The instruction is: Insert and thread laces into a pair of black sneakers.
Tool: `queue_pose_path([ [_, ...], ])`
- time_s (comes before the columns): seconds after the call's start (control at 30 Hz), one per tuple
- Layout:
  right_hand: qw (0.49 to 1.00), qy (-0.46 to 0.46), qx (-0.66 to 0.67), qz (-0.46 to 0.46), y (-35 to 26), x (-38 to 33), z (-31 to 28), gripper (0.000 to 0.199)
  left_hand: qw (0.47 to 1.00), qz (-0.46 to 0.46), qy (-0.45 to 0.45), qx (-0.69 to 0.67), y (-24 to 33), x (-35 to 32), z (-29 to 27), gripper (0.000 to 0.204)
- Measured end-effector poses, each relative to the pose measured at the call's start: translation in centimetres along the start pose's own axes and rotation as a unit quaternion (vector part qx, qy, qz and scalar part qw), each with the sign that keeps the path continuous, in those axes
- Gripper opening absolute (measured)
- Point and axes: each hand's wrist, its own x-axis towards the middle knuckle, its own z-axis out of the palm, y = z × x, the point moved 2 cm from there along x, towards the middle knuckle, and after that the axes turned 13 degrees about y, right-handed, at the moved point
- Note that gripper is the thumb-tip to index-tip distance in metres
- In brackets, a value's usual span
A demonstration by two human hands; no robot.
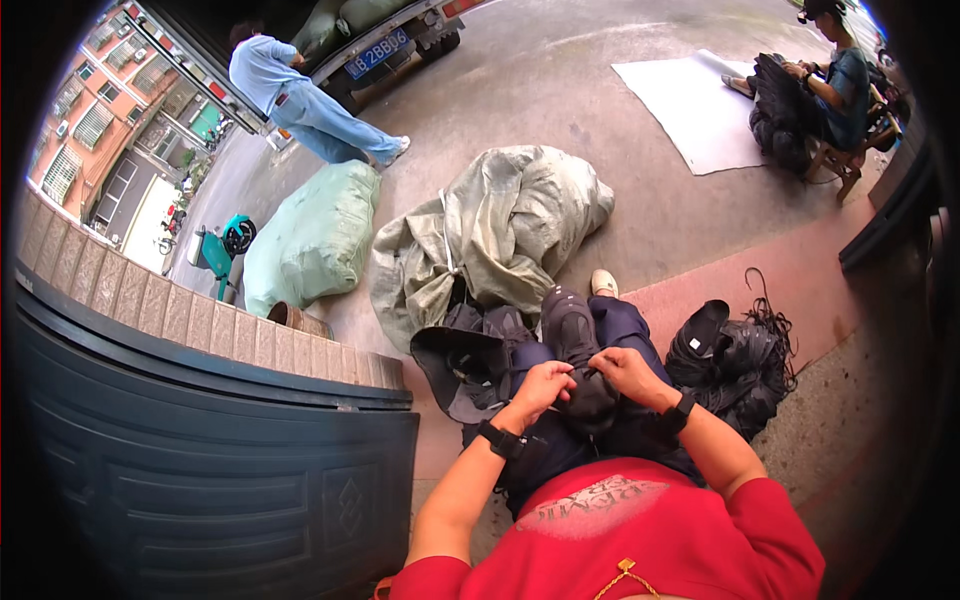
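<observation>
A black shoe [570, 325] lies across my lap with its toe pointing away from me. My left hand [546, 388] is closed in a pinch at the left side of the shoe's opening; what its fingertips hold is too small to make out. On the opposite side, my right hand [628, 376] pinches at the shoe near its lacing area. Beside my left knee sits a bundle of black shoe pieces [462, 362]. To my right, a pile of black shoes [735, 360] rests on the ground with dark laces [768, 305] trailing from it.
A grey-green woven sack [500, 220] lies just ahead, with a pale green stuffed sack [320, 240] beyond it to the left. A dark door panel [220, 450] borders my left. A person in blue [290, 95] stands by a truck; another [840, 90] sits at far right near a white sheet [690, 115].
</observation>
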Motion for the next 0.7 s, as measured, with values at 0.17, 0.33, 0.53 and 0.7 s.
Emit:
queue_pose_path([
  [0.17, 1.0, 0.006, 0.02, 0.019, -1.1, 1.7, -0.3, 0.018, 0.981, 0.158, 0.088, 0.075, -2.0, 1.7, -0.2, 0.009],
  [0.33, 0.994, 0.005, 0.062, 0.086, -0.3, 2.6, 0.3, 0.027, 0.951, 0.202, 0.154, 0.176, -0.9, 0.9, 0.1, 0.021],
  [0.53, 0.97, -0.036, 0.157, 0.182, 1.0, 2.2, -0.1, 0.026, 0.943, 0.183, 0.184, 0.21, -1.8, 1.1, 0.6, 0.023],
  [0.7, 0.968, -0.046, 0.167, 0.181, 0.9, 2.0, -0.1, 0.025, 0.939, 0.18, 0.191, 0.224, -1.5, 0.8, 0.7, 0.022],
])
